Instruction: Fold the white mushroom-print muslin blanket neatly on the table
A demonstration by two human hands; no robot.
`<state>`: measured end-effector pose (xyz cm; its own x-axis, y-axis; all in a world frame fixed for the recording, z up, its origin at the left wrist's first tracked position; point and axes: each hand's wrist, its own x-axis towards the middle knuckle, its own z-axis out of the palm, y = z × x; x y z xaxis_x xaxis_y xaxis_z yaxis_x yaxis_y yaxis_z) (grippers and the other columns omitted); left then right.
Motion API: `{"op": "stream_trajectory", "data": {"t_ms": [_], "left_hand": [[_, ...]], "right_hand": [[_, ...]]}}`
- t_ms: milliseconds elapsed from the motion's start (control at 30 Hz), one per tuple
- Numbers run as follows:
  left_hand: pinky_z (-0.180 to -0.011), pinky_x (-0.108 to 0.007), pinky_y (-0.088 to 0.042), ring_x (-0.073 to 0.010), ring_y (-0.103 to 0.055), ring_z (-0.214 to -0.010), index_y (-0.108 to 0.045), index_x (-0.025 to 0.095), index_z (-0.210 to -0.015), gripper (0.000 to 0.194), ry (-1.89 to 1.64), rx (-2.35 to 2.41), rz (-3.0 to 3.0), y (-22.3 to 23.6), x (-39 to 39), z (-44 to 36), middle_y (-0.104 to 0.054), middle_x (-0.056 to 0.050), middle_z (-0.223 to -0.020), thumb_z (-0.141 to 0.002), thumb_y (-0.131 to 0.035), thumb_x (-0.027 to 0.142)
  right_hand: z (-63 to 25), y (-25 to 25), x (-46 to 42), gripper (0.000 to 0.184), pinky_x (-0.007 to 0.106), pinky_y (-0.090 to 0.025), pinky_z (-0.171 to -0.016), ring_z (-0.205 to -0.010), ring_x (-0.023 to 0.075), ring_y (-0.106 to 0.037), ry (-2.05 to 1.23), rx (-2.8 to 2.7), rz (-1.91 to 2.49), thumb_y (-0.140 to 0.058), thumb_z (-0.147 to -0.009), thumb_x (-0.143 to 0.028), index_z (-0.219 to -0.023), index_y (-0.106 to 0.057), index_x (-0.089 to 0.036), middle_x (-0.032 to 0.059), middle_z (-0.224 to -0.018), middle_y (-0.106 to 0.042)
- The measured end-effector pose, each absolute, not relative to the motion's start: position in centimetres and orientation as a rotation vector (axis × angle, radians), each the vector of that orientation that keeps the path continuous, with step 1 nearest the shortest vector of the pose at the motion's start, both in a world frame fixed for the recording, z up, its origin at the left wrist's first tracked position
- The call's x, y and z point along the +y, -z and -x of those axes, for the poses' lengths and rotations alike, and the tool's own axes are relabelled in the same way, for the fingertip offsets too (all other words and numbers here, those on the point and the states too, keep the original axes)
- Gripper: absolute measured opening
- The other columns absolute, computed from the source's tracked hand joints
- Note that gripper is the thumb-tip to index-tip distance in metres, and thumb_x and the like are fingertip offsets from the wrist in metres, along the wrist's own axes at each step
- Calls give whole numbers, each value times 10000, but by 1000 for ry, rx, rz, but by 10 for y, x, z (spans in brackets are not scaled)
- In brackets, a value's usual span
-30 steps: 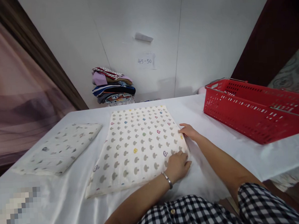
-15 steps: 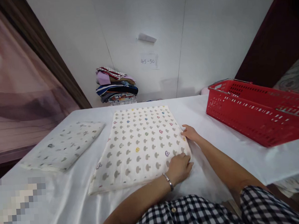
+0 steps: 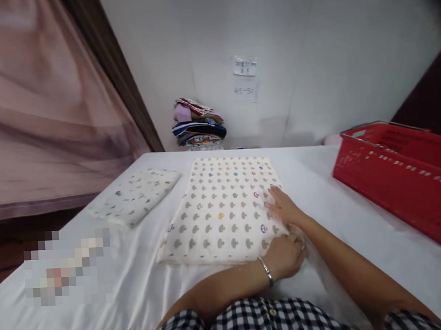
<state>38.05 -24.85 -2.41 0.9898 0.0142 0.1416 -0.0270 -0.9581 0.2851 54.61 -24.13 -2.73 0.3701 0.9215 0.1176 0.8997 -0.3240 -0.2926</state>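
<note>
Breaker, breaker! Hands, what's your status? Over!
Right hand spread on mushroom-print cloth. Left hand curled at near-right corner, grip unclear. Cloth lying flat. Red basket off right, apart from cloth.

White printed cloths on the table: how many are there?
2: a rectangular white mushroom-print cloth in the middle, and a white cloth with scattered dark prints to its left. The pixelated patch might hide others.
</note>
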Motion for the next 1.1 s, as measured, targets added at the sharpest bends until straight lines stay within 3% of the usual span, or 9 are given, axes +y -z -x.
{"op": "stream_trajectory", "data": {"t_ms": [100,333,567,633,700,833,933,1100], "left_hand": [[-624,-310,-453,-203,-579,-812,-565,153,-1010,325,-240,-22,-2840,27,-246,-375,-606,-76,-983,-888,-379,391],[-708,-279,-455,-163,-580,-830,-613,194,-882,271,-335,91,-2776,15,-196,-332,-630,-37,-889,-884,-406,369],[-946,-376,-363,-228,-474,-1108,-560,184,-1112,302,-614,1357,-2591,5,-80,-227,-545,-107,-1196,-875,-436,323],[-901,-390,-384,-254,-468,-1117,-543,186,-1127,332,-493,1659,-2476,8,-63,-197,-516,-117,-1236,-869,-435,366],[-831,-370,-410,-251,-518,-1045,-553,192,-1092,339,-381,1777,-2375,10,-55,-176,-563,-113,-1150,-881,-389,401],[-707,-308,-416,-218,-594,-879,-584,223,-1007,400,-265,1783,-2138,8,-54,-155,-637,-82,-964,-898,-288,470],[-657,-274,-402,-207,-603,-851,-608,226,-915,405,-249,1762,-2055,3,-54,-145,-659,-68,-912,-879,-318,506],[-646,-293,-403,-227,-615,-823,-566,216,-998,384,-169,1858,-2118,5,-61,-134,-655,-86,-868,-882,-326,492]], "right_hand": [[-546,47,-241,591,476,-189,-1071,-1352,284,-186,-55,-1675,2512,-321,-877,-484,-1369,-356,-158,115,-1460,-274],[-557,75,-247,580,461,-231,-1052,-1339,268,-227,218,-1784,2503,-241,-890,-491,-1354,-395,-179,96,-1446,-313],[-560,82,-247,588,452,-264,-1041,-1327,266,-260,251,-1762,2493,-220,-892,-512,-1375,-371,-214,81,-1446,-316],[-561,84,-247,586,457,-271,-1035,-1320,274,-272,298,-1773,2469,-232,-888,-510,-1365,-389,-209,90,-1435,-336],[-561,86,-246,583,460,-274,-1031,-1316,279,-279,330,-1787,2450,-236,-886,-504,-1351,-411,-200,98,-1426,-349],[-561,85,-247,576,458,-283,-1029,-1308,273,-298,310,-1772,2432,-240,-881,-502,-1338,-427,-205,92,-1412,-373],[-559,83,-250,567,458,-273,-1039,-1308,257,-303,290,-1748,2417,-231,-885,-502,-1309,-458,-202,82,-1400,-395],[-557,81,-253,556,475,-253,-1047,-1308,257,-304,268,-1778,2418,-244,-884,-499,-1269,-499,-191,82,-1386,-415]]}}
